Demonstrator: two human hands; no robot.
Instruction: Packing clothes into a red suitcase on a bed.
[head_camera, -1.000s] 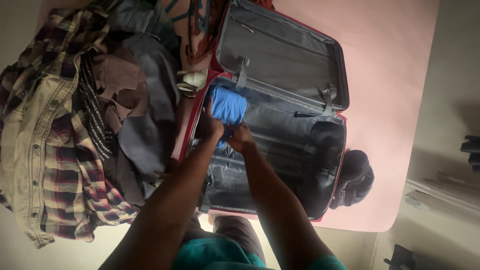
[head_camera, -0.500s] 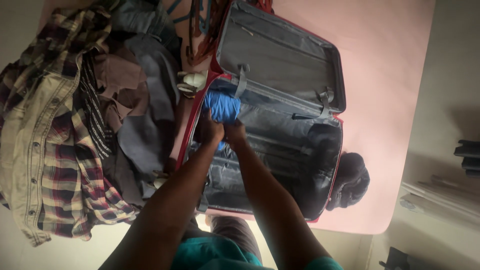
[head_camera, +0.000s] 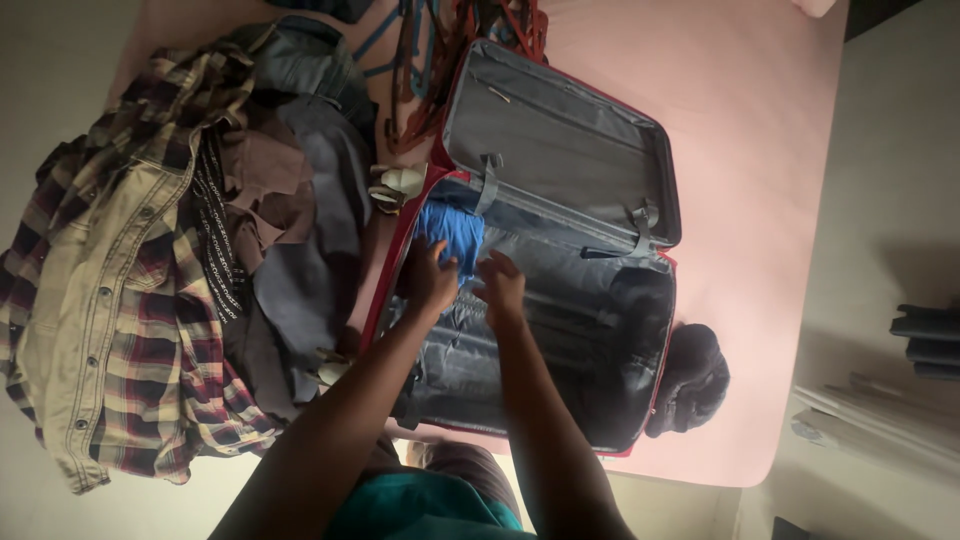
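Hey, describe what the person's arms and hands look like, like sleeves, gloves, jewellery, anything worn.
Both arms are bare to the frame's bottom edge. The left hand and right hand wear no gloves; no rings or watch show. A teal garment covers the body below.

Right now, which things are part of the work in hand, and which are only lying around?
In hand:
left hand and right hand, both at the folded blue garment
open red suitcase holding it

Lying about:
pile of clothes left of the case, plaid shirt and tan jacket on top
dark bundle at the case's right
pink bed sheet
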